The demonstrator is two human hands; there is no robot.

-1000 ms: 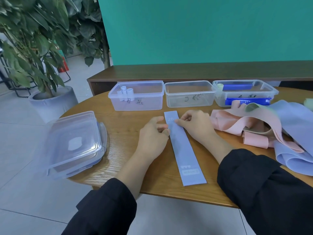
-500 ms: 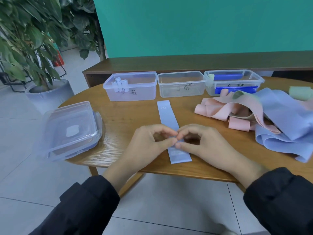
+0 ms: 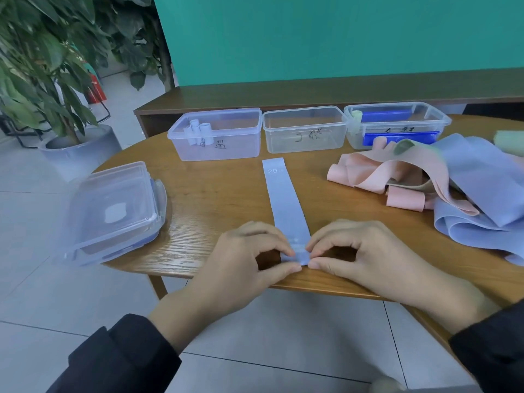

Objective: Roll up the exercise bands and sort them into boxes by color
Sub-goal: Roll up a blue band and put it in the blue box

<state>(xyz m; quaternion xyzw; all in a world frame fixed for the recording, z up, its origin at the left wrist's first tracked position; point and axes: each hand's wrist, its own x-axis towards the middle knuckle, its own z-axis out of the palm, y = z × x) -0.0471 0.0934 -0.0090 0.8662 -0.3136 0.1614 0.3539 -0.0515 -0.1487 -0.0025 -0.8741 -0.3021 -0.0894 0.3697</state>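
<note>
A light blue exercise band [image 3: 285,199] lies flat on the round wooden table [image 3: 215,199], running from the boxes toward me. Its near end is turned up into a small roll at the table's front edge. My left hand [image 3: 241,265] and my right hand [image 3: 365,256] pinch that rolled end from either side with thumb and fingers. Three clear boxes stand in a row at the back: the left box [image 3: 218,137] holds pale blue rolls, the middle box [image 3: 304,131] looks empty, the right box [image 3: 397,123] holds a pale green roll and dark blue pieces.
A heap of pink bands [image 3: 377,177] and light blue bands [image 3: 487,191] lies at the right, with a green roll [image 3: 510,141] behind it. Stacked clear lids [image 3: 113,211] sit at the table's left edge. A potted plant [image 3: 56,80] stands on the floor at left.
Both hands moved from the band's far end to its near end and took hold of it. The near end is now curled into a small roll.
</note>
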